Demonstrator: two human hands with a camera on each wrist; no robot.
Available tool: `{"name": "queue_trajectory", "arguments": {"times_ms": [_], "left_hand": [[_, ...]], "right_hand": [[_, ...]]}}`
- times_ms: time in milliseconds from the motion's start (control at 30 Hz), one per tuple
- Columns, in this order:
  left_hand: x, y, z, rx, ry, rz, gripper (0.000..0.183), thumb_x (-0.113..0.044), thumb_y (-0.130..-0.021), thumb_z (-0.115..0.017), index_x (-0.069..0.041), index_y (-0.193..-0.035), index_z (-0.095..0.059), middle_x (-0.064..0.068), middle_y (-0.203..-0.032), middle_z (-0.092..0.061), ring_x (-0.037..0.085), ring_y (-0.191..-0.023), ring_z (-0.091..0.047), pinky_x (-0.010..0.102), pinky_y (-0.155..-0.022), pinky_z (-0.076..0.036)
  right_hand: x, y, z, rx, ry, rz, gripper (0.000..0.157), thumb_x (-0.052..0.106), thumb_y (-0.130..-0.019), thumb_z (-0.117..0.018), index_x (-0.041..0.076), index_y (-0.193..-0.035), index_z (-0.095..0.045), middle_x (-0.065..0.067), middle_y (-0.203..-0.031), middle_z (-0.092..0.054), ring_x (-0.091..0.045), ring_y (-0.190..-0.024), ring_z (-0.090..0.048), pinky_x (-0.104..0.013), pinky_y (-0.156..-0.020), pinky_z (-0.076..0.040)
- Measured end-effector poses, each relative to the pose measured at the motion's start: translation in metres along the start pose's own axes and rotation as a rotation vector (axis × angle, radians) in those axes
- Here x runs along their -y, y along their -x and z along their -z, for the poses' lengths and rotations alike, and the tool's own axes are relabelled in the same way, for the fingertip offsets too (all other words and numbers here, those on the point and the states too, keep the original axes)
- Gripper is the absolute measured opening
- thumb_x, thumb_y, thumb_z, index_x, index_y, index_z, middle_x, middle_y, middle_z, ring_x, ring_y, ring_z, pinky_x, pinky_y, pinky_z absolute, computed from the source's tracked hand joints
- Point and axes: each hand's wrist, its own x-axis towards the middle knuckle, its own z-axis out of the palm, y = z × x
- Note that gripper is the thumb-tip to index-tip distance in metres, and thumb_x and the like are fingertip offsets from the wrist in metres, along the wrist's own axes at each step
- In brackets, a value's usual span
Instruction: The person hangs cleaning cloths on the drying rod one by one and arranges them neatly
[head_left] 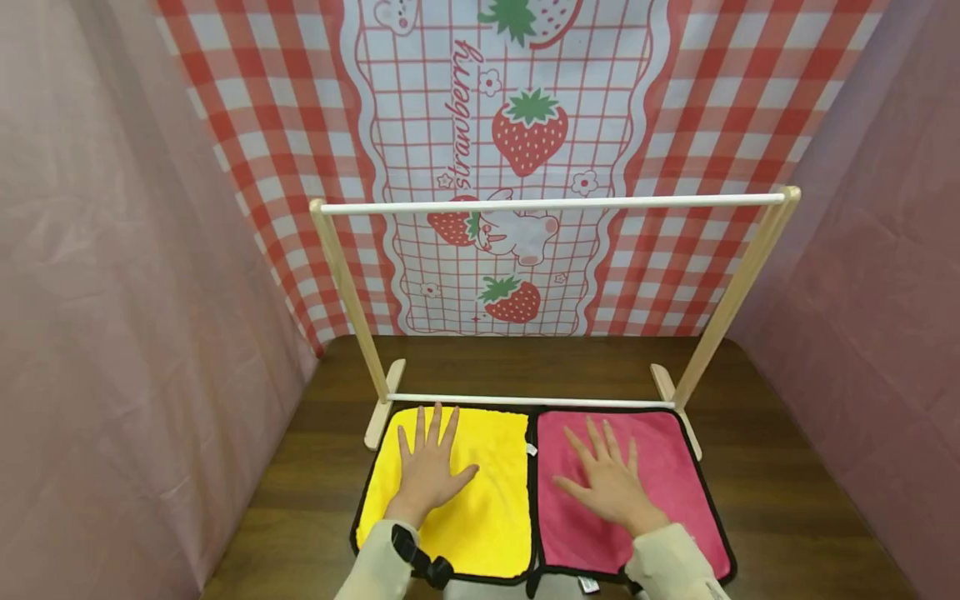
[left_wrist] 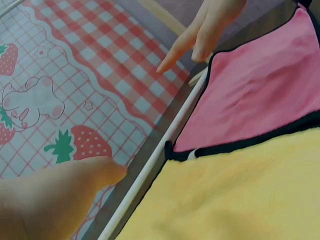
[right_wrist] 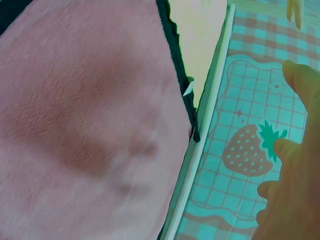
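A yellow cloth [head_left: 491, 517] with black edging lies flat on the table, side by side with a pink cloth [head_left: 570, 533] edged the same way. Over the yellow one my left hand [head_left: 431, 473] is spread, fingers straight and apart. My right hand [head_left: 611, 482] is spread likewise above the pink one. Neither hand holds anything. In the left wrist view the thumb [left_wrist: 107, 171] stands off the yellow cloth [left_wrist: 240, 185]. The right wrist view shows the right hand [right_wrist: 297, 170] raised beside the pink cloth [right_wrist: 85, 130], casting a shadow on it.
Behind the cloths stands a wooden rack with a white top bar [head_left: 555, 202], a low white bar [head_left: 525, 401] and two slanted posts. A checked strawberry-print sheet [head_left: 675, 100] hangs at the back. Pink curtains [head_left: 135, 292] flank the brown table [head_left: 795, 500].
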Motion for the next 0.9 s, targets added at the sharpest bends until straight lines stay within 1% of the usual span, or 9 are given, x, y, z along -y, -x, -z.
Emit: {"name": "queue_trajectory", "arguments": {"times_ms": [167,233,333,433,533,633,767,833,900], "left_hand": [[0.021,-0.005,0.013,-0.056,0.014,0.027,0.092,-0.048,-0.088,-0.069,-0.010,-0.158,-0.024,0.020,-0.162,-0.017,0.048,-0.147,-0.010,0.074,-0.110,-0.009],[0.031,-0.008,0.019,-0.090,0.016,0.042,0.092,-0.046,-0.088,-0.070,-0.009,-0.158,-0.023,0.022,-0.162,-0.017,0.049,-0.146,-0.011,0.074,-0.109,-0.010],[0.046,-0.014,0.031,-0.139,0.037,0.075,0.092,-0.041,-0.088,-0.071,-0.006,-0.158,-0.021,0.024,-0.161,-0.016,0.048,-0.147,-0.009,0.073,-0.110,-0.009],[0.060,-0.021,0.044,-0.193,0.078,0.098,0.093,-0.036,-0.089,-0.072,-0.003,-0.158,-0.019,0.026,-0.160,-0.018,0.047,-0.147,-0.007,0.070,-0.112,-0.007],[0.074,-0.031,0.056,-0.258,0.112,0.107,0.093,-0.031,-0.088,-0.073,0.000,-0.157,-0.017,0.028,-0.159,-0.018,0.046,-0.147,-0.008,0.069,-0.113,-0.009],[0.087,-0.041,0.068,-0.330,0.155,0.113,0.094,-0.026,-0.087,-0.073,0.004,-0.156,-0.016,0.029,-0.159,-0.017,0.047,-0.146,-0.010,0.067,-0.113,-0.012],[0.102,-0.058,0.087,-0.428,0.196,0.096,0.094,-0.018,-0.085,-0.075,0.007,-0.154,-0.017,0.032,-0.156,-0.022,0.050,-0.142,-0.019,0.066,-0.112,-0.018],[0.107,-0.067,0.097,-0.477,0.203,0.078,0.092,-0.015,-0.084,-0.075,0.009,-0.153,-0.019,0.034,-0.154,-0.025,0.052,-0.138,-0.026,0.065,-0.110,-0.024],[0.112,-0.077,0.108,-0.512,0.226,0.070,0.092,-0.012,-0.084,-0.075,0.009,-0.153,-0.019,0.034,-0.153,-0.026,0.051,-0.137,-0.030,0.063,-0.110,-0.027]], "right_hand": [[0.008,-0.003,-0.005,0.047,-0.023,0.043,0.079,0.055,-0.091,-0.063,0.013,-0.154,-0.038,-0.024,-0.160,-0.020,-0.049,-0.146,-0.010,-0.076,-0.107,0.003],[0.012,-0.005,-0.009,0.065,-0.031,0.053,0.080,0.056,-0.091,-0.062,0.013,-0.154,-0.038,-0.023,-0.161,-0.020,-0.048,-0.146,-0.009,-0.075,-0.108,0.002],[0.017,-0.008,-0.015,0.084,-0.035,0.066,0.080,0.056,-0.091,-0.062,0.014,-0.154,-0.037,-0.022,-0.161,-0.020,-0.046,-0.147,-0.009,-0.075,-0.108,0.001],[0.022,-0.011,-0.020,0.112,-0.042,0.077,0.081,0.055,-0.091,-0.063,0.017,-0.156,-0.034,-0.021,-0.162,-0.018,-0.045,-0.148,-0.007,-0.074,-0.109,0.001],[0.030,-0.013,-0.024,0.133,-0.062,0.094,0.081,0.054,-0.091,-0.065,0.018,-0.156,-0.033,-0.021,-0.162,-0.019,-0.045,-0.148,-0.006,-0.074,-0.109,0.002],[0.039,-0.016,-0.029,0.137,-0.072,0.134,0.081,0.053,-0.090,-0.066,0.015,-0.155,-0.035,-0.022,-0.161,-0.020,-0.045,-0.148,-0.008,-0.073,-0.110,0.000],[0.049,-0.020,-0.040,0.150,-0.068,0.207,0.082,0.052,-0.089,-0.067,0.015,-0.155,-0.036,-0.022,-0.161,-0.019,-0.045,-0.147,-0.010,-0.075,-0.109,-0.004],[0.054,-0.023,-0.047,0.167,-0.063,0.245,0.082,0.052,-0.089,-0.068,0.015,-0.154,-0.036,-0.022,-0.161,-0.019,-0.046,-0.147,-0.010,-0.075,-0.108,-0.005],[0.059,-0.027,-0.053,0.187,-0.053,0.290,0.083,0.053,-0.088,-0.067,0.015,-0.155,-0.036,-0.023,-0.161,-0.019,-0.046,-0.146,-0.010,-0.075,-0.108,-0.006]]}}
